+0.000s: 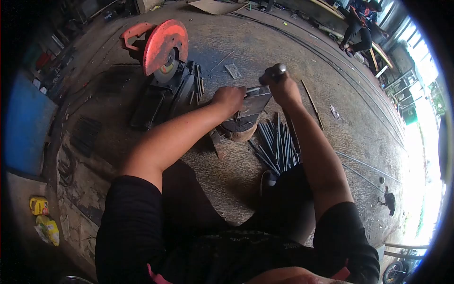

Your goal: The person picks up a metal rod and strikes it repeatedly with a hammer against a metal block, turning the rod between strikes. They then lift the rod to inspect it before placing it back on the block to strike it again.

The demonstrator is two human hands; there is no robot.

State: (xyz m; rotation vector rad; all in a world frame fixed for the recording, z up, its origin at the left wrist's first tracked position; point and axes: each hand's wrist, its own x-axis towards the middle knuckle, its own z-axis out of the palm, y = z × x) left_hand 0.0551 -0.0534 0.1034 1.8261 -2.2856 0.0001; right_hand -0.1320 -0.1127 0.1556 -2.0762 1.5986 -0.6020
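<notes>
My left hand (pixel 228 101) is closed around a short metal rod (pixel 254 89), which lies across the top of a steel block (pixel 256 102). The block rests on a round wooden stump (pixel 242 135) in front of my knees. Over the rod's far end, my right hand (pixel 283 90) is wrapped round a hammer (pixel 280 69); its rounded metal end shows above my fist, and the handle is mostly hidden by my fingers. Beside the stump, to the right, lies a loose pile of cut metal rods (pixel 280 144).
A red-guarded cut-off saw (pixel 165 47) stands on the floor to the left. Long metal bars (pixel 326 54) stretch across the ground on the right. A bird (pixel 388 202) is at the right, and another person (pixel 362 26) sits at the back right.
</notes>
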